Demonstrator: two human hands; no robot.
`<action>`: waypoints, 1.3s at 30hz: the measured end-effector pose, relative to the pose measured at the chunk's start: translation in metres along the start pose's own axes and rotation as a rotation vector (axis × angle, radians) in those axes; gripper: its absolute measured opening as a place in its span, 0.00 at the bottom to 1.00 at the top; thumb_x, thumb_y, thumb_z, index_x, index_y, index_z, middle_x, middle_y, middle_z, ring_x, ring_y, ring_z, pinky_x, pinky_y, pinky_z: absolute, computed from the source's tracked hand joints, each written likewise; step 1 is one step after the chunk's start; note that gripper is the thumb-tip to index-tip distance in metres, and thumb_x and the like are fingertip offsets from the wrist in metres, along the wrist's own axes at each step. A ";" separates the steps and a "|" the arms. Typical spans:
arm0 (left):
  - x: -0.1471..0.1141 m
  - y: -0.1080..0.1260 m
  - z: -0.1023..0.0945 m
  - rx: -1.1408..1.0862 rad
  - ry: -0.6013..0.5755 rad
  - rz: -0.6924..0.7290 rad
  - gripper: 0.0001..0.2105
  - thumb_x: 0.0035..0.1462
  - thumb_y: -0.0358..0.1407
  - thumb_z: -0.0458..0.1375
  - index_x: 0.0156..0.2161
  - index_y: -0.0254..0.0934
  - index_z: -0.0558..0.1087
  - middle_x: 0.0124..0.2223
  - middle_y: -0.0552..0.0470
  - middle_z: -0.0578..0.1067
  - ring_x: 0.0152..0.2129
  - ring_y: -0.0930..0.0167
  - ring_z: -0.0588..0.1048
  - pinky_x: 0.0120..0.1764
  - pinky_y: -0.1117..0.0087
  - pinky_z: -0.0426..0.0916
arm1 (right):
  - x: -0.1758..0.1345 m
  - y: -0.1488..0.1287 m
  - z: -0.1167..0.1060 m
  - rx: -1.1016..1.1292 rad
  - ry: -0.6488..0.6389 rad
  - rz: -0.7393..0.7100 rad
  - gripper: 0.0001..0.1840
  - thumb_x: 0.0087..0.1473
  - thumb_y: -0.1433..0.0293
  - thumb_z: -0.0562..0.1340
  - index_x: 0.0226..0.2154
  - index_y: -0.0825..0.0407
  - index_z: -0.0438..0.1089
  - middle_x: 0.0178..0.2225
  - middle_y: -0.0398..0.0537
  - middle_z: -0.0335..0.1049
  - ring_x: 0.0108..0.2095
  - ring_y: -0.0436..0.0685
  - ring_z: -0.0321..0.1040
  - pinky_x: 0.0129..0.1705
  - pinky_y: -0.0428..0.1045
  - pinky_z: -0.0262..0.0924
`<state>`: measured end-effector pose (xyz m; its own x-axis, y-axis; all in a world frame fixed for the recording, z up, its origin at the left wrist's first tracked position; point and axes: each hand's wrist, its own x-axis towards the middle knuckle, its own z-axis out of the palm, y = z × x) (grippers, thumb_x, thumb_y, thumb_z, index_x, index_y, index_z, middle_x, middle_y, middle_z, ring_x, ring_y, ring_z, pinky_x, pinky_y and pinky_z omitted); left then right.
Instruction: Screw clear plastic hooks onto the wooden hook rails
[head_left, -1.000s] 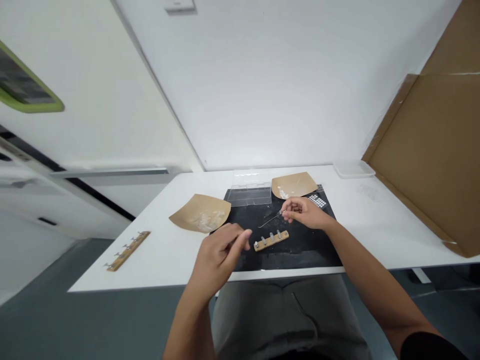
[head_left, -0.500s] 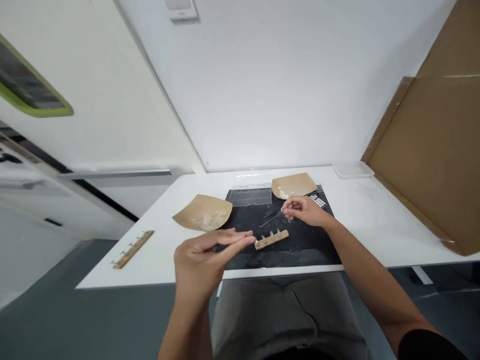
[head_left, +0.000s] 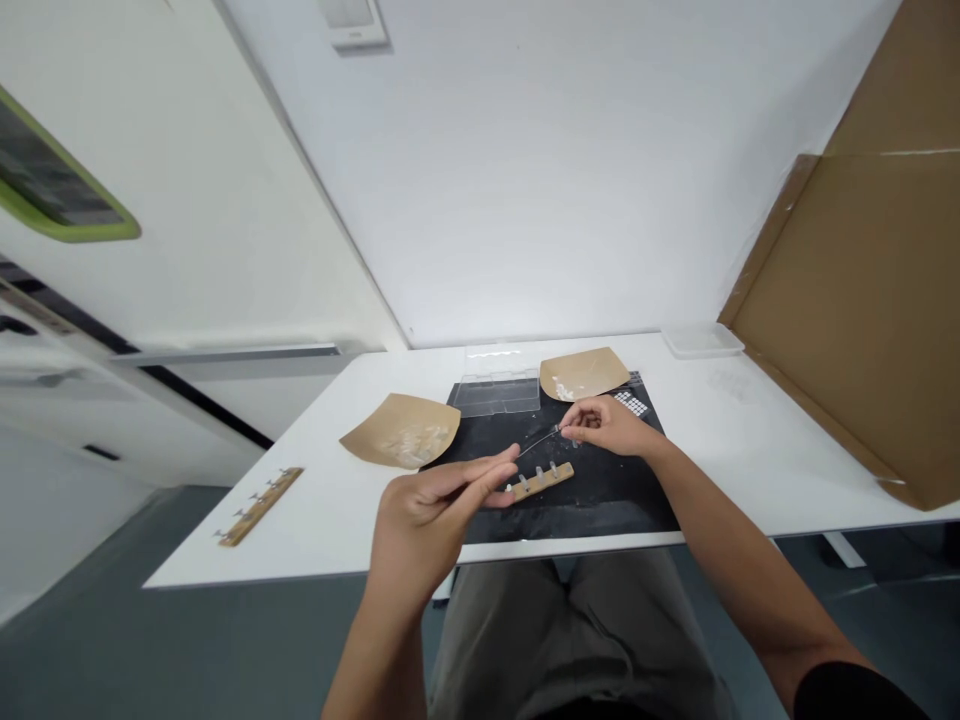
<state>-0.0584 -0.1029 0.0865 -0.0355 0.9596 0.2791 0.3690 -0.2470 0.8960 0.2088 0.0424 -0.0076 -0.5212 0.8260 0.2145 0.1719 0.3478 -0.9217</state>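
The right hand's fingers (head_left: 581,418) are pinching the back end of a pair of thin metal tweezers (head_left: 538,441), whose tips are pointing left and toward the person, low over a black work mat (head_left: 600,490). The right hand (head_left: 606,425) is resting in much the same place as half a second ago. Just in front of the tweezer tips, a short wooden hook rack (head_left: 541,481) with small metal pegs is lying on the mat, unmoved.

The left hand's fingers (head_left: 487,478) are lying nearly straight and close together, their tips now reaching to the left end of the wooden hook rack; whether they are touching it cannot be told. Half a second ago the left hand (head_left: 427,515) was hovering further left, clear of the rack; it is now nearer the mat. Whether it is holding anything small cannot be told.

Around the mat, on the white table (head_left: 750,440), a brown paper sheet (head_left: 401,438) with pale bits on it is lying to the left, and a second brown paper sheet (head_left: 583,372) is lying at the far edge, beside a clear plastic box (head_left: 496,392). A longer wooden hook rack (head_left: 259,505) is lying near the table's left corner. A large cardboard panel (head_left: 862,300) is leaning at the right.
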 end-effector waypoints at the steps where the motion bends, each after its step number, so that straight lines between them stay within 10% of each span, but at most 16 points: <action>1: 0.001 0.001 0.000 0.013 -0.016 0.001 0.09 0.61 0.46 0.67 0.39 0.47 0.88 0.48 0.54 0.86 0.29 0.63 0.87 0.40 0.65 0.86 | -0.001 0.000 0.000 -0.008 -0.006 -0.005 0.20 0.55 0.52 0.74 0.37 0.53 0.80 0.33 0.49 0.81 0.31 0.53 0.74 0.34 0.47 0.67; 11: 0.077 -0.011 0.007 0.259 -0.165 0.126 0.19 0.71 0.47 0.56 0.56 0.40 0.82 0.55 0.48 0.84 0.45 0.59 0.86 0.52 0.58 0.82 | -0.004 0.004 0.000 -0.072 -0.034 -0.015 0.19 0.55 0.53 0.74 0.35 0.53 0.79 0.32 0.47 0.80 0.29 0.51 0.71 0.30 0.45 0.63; 16: 0.142 -0.017 0.046 0.556 -0.319 0.407 0.22 0.74 0.38 0.50 0.68 0.36 0.69 0.57 0.40 0.83 0.50 0.58 0.84 0.54 0.57 0.78 | -0.003 0.006 0.000 -0.094 -0.037 -0.011 0.20 0.55 0.53 0.75 0.35 0.53 0.79 0.31 0.47 0.79 0.29 0.51 0.71 0.30 0.45 0.63; 26: 0.236 -0.051 0.110 0.637 -0.494 0.481 0.24 0.63 0.25 0.55 0.63 0.31 0.73 0.63 0.37 0.78 0.60 0.57 0.78 0.63 0.57 0.70 | -0.002 0.004 -0.002 -0.140 -0.047 0.019 0.17 0.55 0.56 0.74 0.35 0.54 0.80 0.32 0.47 0.81 0.29 0.51 0.73 0.31 0.45 0.64; 39: 0.170 -0.081 0.043 0.522 -0.233 0.440 0.20 0.76 0.44 0.46 0.60 0.37 0.74 0.52 0.44 0.85 0.50 0.59 0.83 0.55 0.58 0.74 | -0.010 -0.026 0.005 -0.237 -0.064 -0.037 0.03 0.58 0.69 0.70 0.36 0.51 0.77 0.29 0.43 0.78 0.31 0.52 0.75 0.34 0.46 0.67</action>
<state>-0.0544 0.0863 0.0461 0.3962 0.8042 0.4430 0.7014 -0.5765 0.4192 0.2050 0.0231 0.0129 -0.5811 0.7839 0.2186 0.3389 0.4774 -0.8107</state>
